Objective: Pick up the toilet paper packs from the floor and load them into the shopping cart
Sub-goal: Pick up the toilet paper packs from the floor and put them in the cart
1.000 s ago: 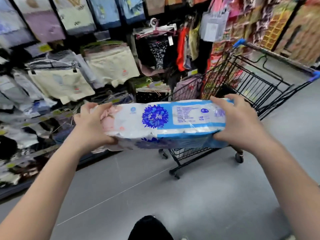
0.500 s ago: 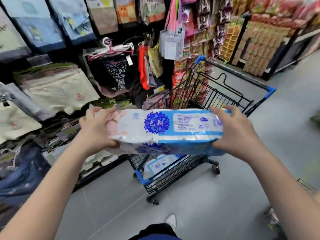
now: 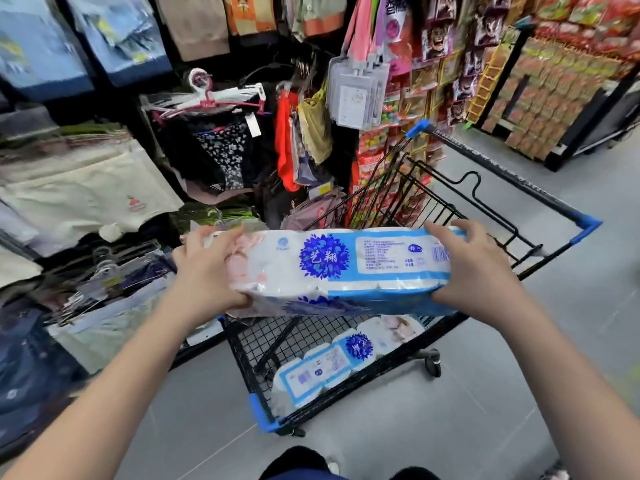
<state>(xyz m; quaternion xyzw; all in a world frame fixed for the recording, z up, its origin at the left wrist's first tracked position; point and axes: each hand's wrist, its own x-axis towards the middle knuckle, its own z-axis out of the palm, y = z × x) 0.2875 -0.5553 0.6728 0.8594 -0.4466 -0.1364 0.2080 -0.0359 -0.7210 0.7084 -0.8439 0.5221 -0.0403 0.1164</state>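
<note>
Shop aisle, grey tiled floor (image 3: 571, 323). Clothing racks (image 3: 104, 188) on the left, snack shelves (image 3: 554, 81) far right.

Black wire shopping cart (image 3: 498, 169) with blue corner caps stands mid-frame. Inside it, one toilet paper pack (image 3: 329, 368) lies on the basket bottom, at the near end.

A second pack (image 3: 332, 265), white and blue with a blue flower mark, is held level in the air above the cart's near half, not touching the rim.

Left hand (image 3: 204, 271): fingers and thumb curled round the pack's left end. Right hand (image 3: 478, 268): fingers wrapped over the top of the right end, thumb below.

Versus half a second ago: same two-handed grip. The cart now sits more directly under the held pack. More of the pack in the basket shows.
</note>
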